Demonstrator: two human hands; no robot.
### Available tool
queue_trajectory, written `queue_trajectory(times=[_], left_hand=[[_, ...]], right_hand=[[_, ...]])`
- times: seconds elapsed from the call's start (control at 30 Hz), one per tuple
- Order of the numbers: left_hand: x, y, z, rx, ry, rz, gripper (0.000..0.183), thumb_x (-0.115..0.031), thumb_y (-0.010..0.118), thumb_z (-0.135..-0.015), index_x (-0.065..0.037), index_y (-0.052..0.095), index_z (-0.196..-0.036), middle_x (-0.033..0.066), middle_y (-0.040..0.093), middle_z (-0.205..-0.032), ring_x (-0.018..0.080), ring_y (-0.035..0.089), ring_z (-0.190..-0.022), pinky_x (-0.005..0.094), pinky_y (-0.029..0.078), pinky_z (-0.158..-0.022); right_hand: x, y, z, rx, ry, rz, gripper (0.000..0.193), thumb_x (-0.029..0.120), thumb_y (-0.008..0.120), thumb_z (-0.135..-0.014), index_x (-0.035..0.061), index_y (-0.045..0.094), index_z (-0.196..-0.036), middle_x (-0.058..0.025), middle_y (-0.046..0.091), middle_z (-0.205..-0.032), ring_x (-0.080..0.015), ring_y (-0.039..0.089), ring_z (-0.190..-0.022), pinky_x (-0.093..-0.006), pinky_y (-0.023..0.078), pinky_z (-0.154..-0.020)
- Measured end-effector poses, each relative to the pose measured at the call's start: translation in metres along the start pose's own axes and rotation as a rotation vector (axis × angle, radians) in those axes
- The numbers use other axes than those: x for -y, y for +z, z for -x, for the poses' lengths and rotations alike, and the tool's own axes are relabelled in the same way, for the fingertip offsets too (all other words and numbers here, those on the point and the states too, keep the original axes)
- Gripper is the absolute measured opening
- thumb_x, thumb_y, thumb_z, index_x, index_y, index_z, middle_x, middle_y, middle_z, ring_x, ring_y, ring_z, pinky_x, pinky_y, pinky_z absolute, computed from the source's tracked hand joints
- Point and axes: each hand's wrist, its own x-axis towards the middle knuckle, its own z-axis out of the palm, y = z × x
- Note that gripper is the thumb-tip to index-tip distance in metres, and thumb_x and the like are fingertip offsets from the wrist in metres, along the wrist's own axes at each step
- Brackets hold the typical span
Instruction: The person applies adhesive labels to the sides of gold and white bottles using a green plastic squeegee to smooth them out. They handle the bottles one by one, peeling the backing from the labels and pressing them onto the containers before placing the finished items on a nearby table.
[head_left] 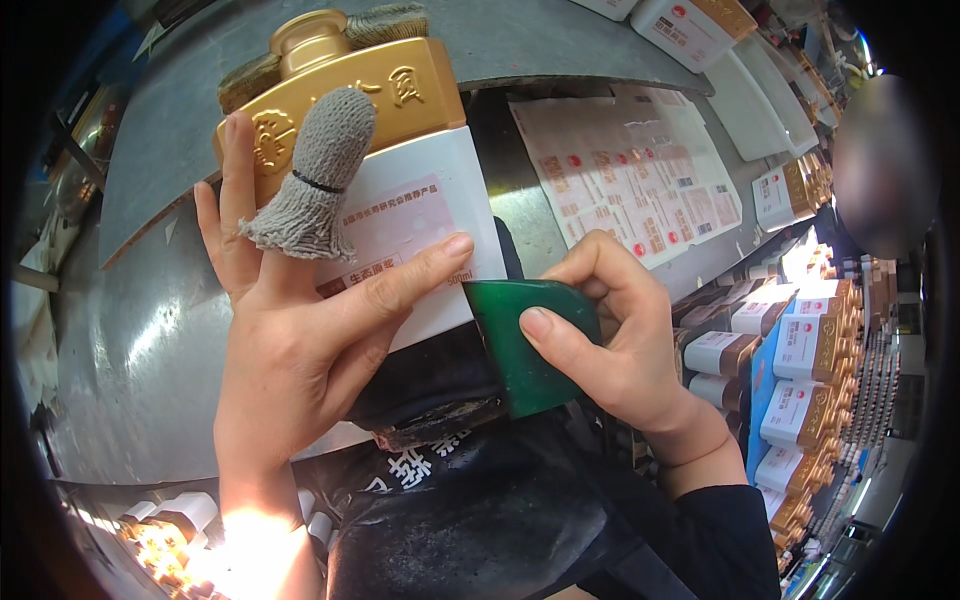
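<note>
A bottle with a gold embossed shoulder [421, 75] and a white body [455, 190] lies tilted before me. On the white side is a pinkish printed label [395, 215]. My left hand [290, 330] rests on the bottle with its fingers spread. Its thumb presses on the label's lower right, and a grey knitted finger cover [335, 145] with a dark band sits on one finger. My right hand [625, 345] grips a green scraper [525, 350] between thumb and fingers. The scraper's edge meets the lower right of the white body.
Beyond the bottle lies a sheet of printed labels [640, 170] on the grey metal table [560, 40]. Worn padded blocks [388, 25] flank the bottle's neck. Several similar bottles [790, 405] are stacked at the right, with a person [885, 170] behind them. Other bottles [170, 530] lie at lower left.
</note>
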Motion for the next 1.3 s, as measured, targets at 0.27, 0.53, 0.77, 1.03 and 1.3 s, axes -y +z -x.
queue_trajectory(times=[0.27,0.53,0.77,1.03,1.3], left_hand=[[0.000,0.002,-0.001,-0.012,-0.005,0.016,0.049,0.004,0.069,-0.071,-0.024,0.076,-0.111,0.0225,0.025,-0.157,0.0403,0.013,-0.147,0.0441,0.023,-0.114],[0.001,0.004,0.000,-0.019,-0.014,0.034,0.048,0.004,0.069,-0.072,-0.024,0.076,-0.110,0.0225,0.025,-0.156,0.0396,0.012,-0.148,0.0430,0.024,-0.114],[0.001,0.005,0.001,-0.026,-0.020,0.043,0.049,0.004,0.069,-0.071,-0.023,0.076,-0.111,0.0226,0.025,-0.156,0.0391,0.012,-0.148,0.0421,0.024,-0.114],[0.000,0.005,0.000,-0.027,-0.017,0.038,0.047,0.004,0.068,-0.072,-0.023,0.076,-0.110,0.0227,0.027,-0.156,0.0392,0.012,-0.148,0.0419,0.024,-0.114],[0.001,0.003,-0.001,-0.006,0.001,0.028,0.050,0.005,0.067,-0.070,-0.023,0.076,-0.110,0.0242,0.025,-0.156,0.0393,0.012,-0.148,0.0419,0.024,-0.114]], right_hand=[[-0.006,0.000,-0.002,-0.023,0.005,0.030,0.017,0.006,0.066,-0.089,-0.0005,0.051,-0.095,-0.0069,0.064,-0.088,-0.0068,0.059,-0.082,-0.0228,0.047,-0.072],[-0.006,-0.001,-0.002,-0.020,0.010,0.074,0.018,0.008,0.067,-0.088,0.0008,0.051,-0.094,-0.0042,0.060,-0.087,-0.0052,0.055,-0.080,-0.0202,0.044,-0.071],[-0.007,-0.001,-0.003,-0.039,-0.030,0.155,0.018,0.008,0.068,-0.087,0.0004,0.053,-0.092,-0.0036,0.059,-0.085,-0.0054,0.055,-0.078,-0.0217,0.045,-0.069],[-0.011,0.000,-0.004,-0.079,-0.092,0.173,0.017,0.007,0.069,-0.085,-0.0007,0.054,-0.089,-0.0057,0.062,-0.078,-0.0068,0.057,-0.073,-0.0243,0.047,-0.064],[-0.005,0.002,0.003,-0.090,-0.056,0.134,0.016,0.006,0.069,-0.084,-0.0002,0.055,-0.087,-0.0048,0.062,-0.078,-0.0065,0.059,-0.073,-0.0234,0.047,-0.062]])
